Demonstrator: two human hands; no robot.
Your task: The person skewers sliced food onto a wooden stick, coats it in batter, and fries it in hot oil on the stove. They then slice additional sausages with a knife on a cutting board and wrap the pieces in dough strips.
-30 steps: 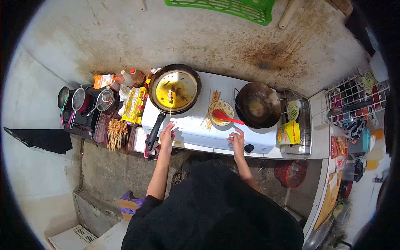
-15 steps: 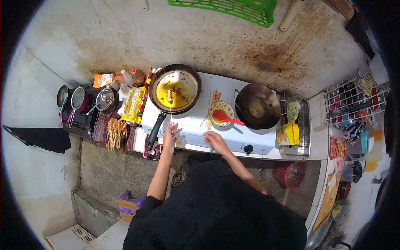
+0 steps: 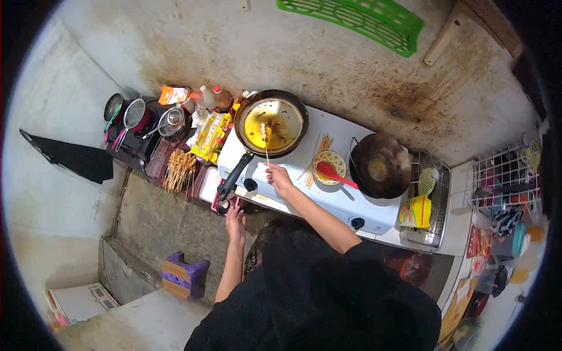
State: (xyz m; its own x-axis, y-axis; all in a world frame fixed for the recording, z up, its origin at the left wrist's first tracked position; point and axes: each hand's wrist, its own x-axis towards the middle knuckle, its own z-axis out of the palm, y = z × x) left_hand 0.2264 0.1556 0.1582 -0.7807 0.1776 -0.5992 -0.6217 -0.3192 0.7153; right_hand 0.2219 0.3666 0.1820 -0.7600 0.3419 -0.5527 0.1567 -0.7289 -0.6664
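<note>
My right hand (image 3: 279, 178) is closed on the lower end of a skewer (image 3: 267, 153) at the front edge of the frying pan (image 3: 302, 131). The skewer's food-covered end (image 3: 264, 132) lies in the yellow oil inside the pan. Below the pan's black handle (image 3: 236, 175), my left hand (image 3: 235, 221) is in front of the stove edge with its fingers apart and nothing visible in them. To the right of the pan, a patterned bowl (image 3: 321, 160) holds a red spoon (image 3: 335, 174), with thin bare sticks (image 3: 325, 143) beside it.
A dark wok (image 3: 380, 165) sits on the right of the white stove (image 3: 351, 202). Many filled skewers (image 3: 179, 169) lie to the left, near a yellow packet (image 3: 212, 137) and bottles (image 3: 222, 97). A purple stool (image 3: 186, 275) stands on the floor.
My right hand has moved left and taken hold of the skewer. My left hand has let go of it and drawn back toward me. The camera view has turned and shifted.
</note>
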